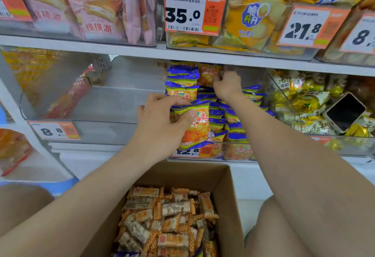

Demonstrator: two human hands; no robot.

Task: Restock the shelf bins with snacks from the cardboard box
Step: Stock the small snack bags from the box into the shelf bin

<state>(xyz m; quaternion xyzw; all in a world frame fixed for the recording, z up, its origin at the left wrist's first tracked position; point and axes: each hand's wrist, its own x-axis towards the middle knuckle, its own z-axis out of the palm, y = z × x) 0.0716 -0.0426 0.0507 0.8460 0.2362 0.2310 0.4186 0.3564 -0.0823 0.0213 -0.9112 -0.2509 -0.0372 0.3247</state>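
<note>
left grip (160, 123) pinches an orange-and-blue snack packet (197, 129) above the cardboard box (231, 192), hiding part of the price label (190, 152) on the bin (253, 75). right grip (227, 86), higher above the box, has fingertips buried among packets (233, 127); its hold cannot be told.

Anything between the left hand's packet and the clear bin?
No: the blue-and-orange snack packet in the left hand is at the open front of the clear plastic bin. Only stacked matching packets and the right hand, further back, crowd it.

Orange-yellow snack packets (197, 124) edged in blue; brown cardboard box (229, 194); orange-and-white price tags (193, 11).
</note>
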